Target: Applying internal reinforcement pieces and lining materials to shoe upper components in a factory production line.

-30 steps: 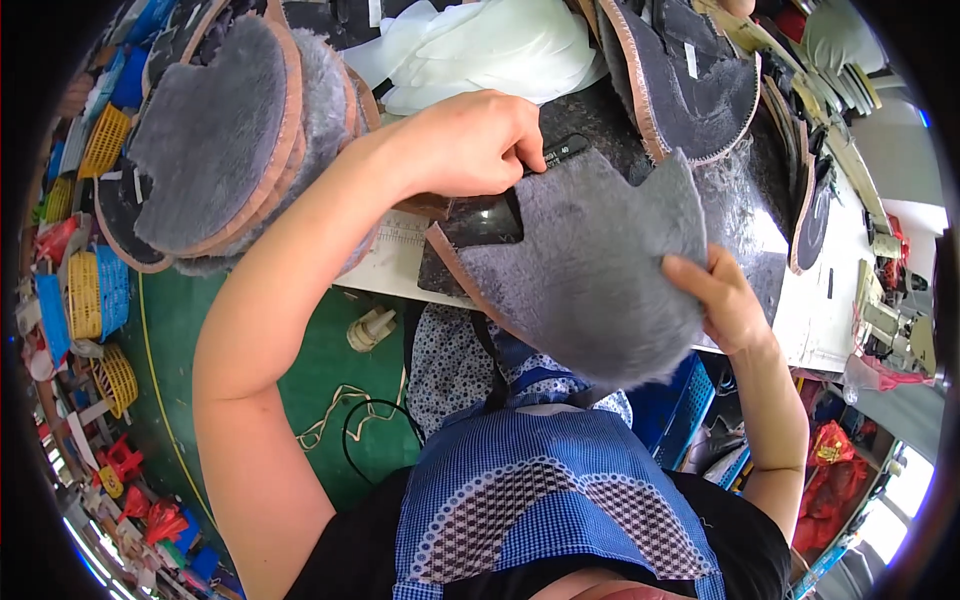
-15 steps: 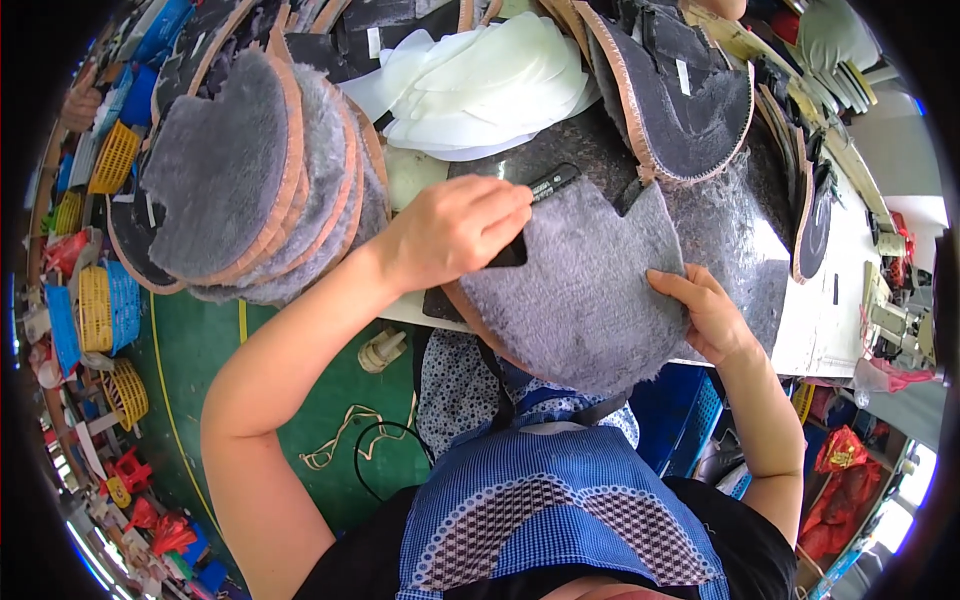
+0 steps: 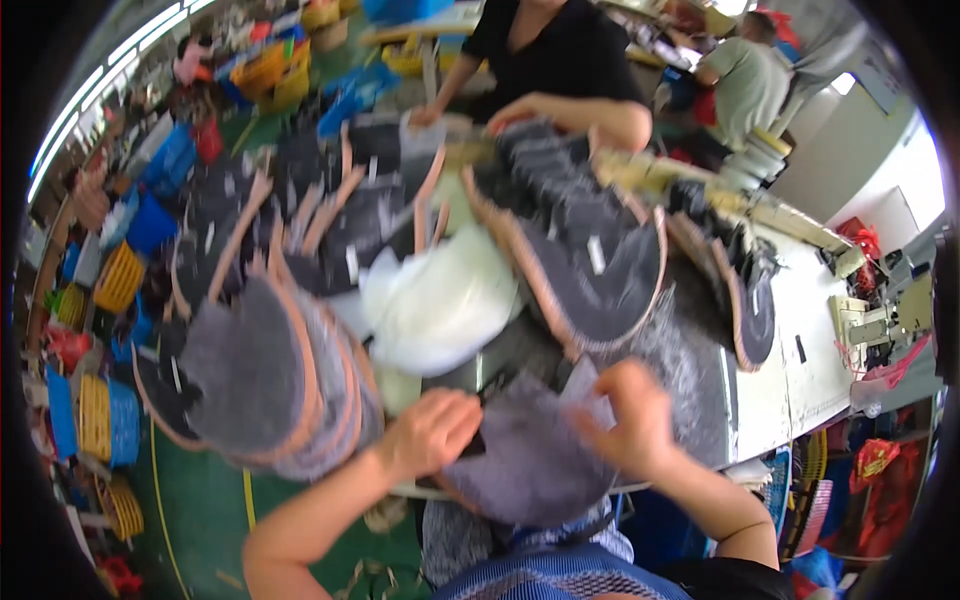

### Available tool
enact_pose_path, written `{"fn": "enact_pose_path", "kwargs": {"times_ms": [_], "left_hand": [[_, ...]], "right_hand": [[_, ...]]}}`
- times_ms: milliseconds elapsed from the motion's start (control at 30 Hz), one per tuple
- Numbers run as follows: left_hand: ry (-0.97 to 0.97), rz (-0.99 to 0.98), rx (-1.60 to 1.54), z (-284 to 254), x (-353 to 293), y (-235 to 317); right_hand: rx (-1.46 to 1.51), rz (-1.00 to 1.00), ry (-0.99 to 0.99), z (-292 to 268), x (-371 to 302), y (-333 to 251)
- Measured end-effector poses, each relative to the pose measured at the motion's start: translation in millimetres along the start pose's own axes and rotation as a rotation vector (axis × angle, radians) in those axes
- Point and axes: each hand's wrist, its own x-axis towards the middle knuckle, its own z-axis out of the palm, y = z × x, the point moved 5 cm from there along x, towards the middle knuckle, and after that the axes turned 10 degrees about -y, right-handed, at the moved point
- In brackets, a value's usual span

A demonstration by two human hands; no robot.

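Note:
A grey plush piece [image 3: 535, 465], rounded at its near end and notched at its far side, lies in front of me over the table's near edge. My left hand [image 3: 435, 432] is closed at its upper left corner, fingers curled together. Above the piece's right side is my right hand [image 3: 632, 425], fingers bent and smeared by motion, so its grip is unclear. To the left stands a stack of similar grey plush pieces [image 3: 245, 370] with tan edges. Beyond the piece sits a pile of whitish translucent sheets [image 3: 440, 300].
Black, tan-edged pieces [image 3: 610, 270] overlap in a row at the back right; more black pieces [image 3: 375, 215] lie at the back left. A co-worker in black [image 3: 565, 60] sits across the table. Yellow and blue baskets [image 3: 95, 415] stand at the left.
The view has tilted up, bringing the far side of the table and the co-worker into sight. My right hand has moved from the piece's right edge to over its upper right.

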Motion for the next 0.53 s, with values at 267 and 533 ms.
{"fn": "enact_pose_path", "kwargs": {"times_ms": [267, 533], "left_hand": [[-0.05, -0.175, -0.162, -12, 7, -4], [-0.033, -0.217, -0.262, -13, 18, -13]], "right_hand": [[0.131, -0.15, -0.367, 70, 50, -53], [0.048, -0.181, -0.52, 82, 47, -43]]}}
